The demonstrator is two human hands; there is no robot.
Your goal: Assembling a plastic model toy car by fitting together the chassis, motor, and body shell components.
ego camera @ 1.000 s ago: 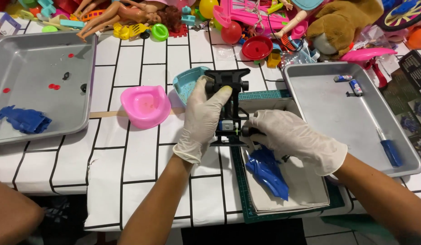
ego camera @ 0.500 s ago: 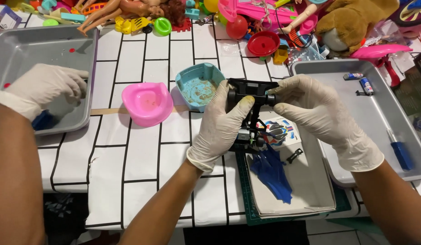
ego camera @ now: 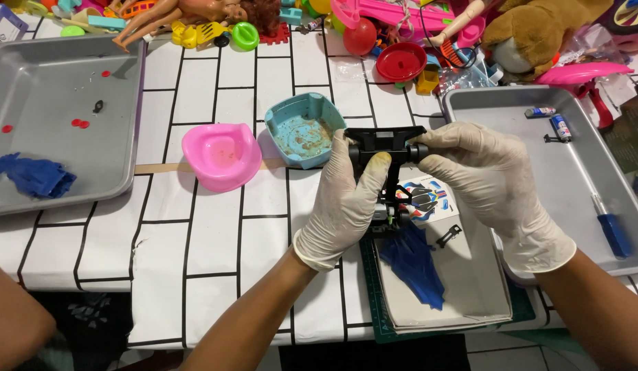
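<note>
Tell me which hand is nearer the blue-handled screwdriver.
Right. The right hand is beside the right tray holding the blue-handled screwdriver; the left hand sits farther off, across the black toy part.

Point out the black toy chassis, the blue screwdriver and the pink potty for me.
black toy chassis point(ego camera: 387, 141), head view, on its top crossbar between the hands.
blue screwdriver point(ego camera: 614, 232), head view, on its blue handle.
pink potty point(ego camera: 221, 154), head view, on its bowl.
</note>
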